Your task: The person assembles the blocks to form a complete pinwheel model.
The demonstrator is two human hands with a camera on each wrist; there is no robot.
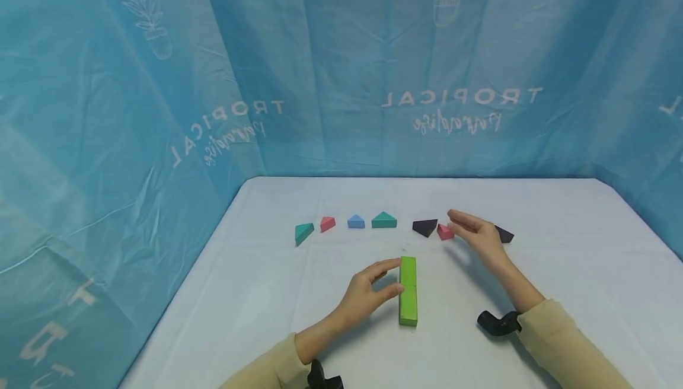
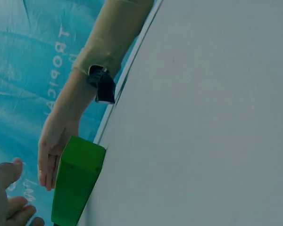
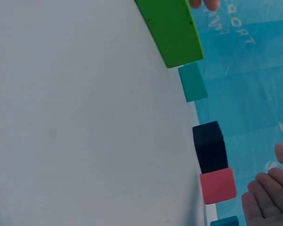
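Two bright green blocks (image 1: 408, 271) lie end to end in a line on the white table. My left hand (image 1: 363, 297) is at their left side, thumb and fingers spread and overlapping the edge in the head view. In the left wrist view that hand (image 2: 7, 195) shows a gap to the green block (image 2: 79, 181). My right hand (image 1: 482, 244) hovers by a small red triangular block (image 1: 445, 232), fingers extended and holding nothing. The right wrist view has the red block (image 3: 218, 186) beside a black block (image 3: 211, 147), with the right hand (image 3: 271, 195) apart from them.
Along the back stand a black triangular block (image 1: 424, 227), two teal ones (image 1: 384, 220), a blue one (image 1: 356, 222) and another red one (image 1: 328, 223). A second black block (image 1: 504, 234) is partly hidden behind my right hand. Blue printed curtains (image 1: 341, 80) surround the table (image 1: 256, 294).
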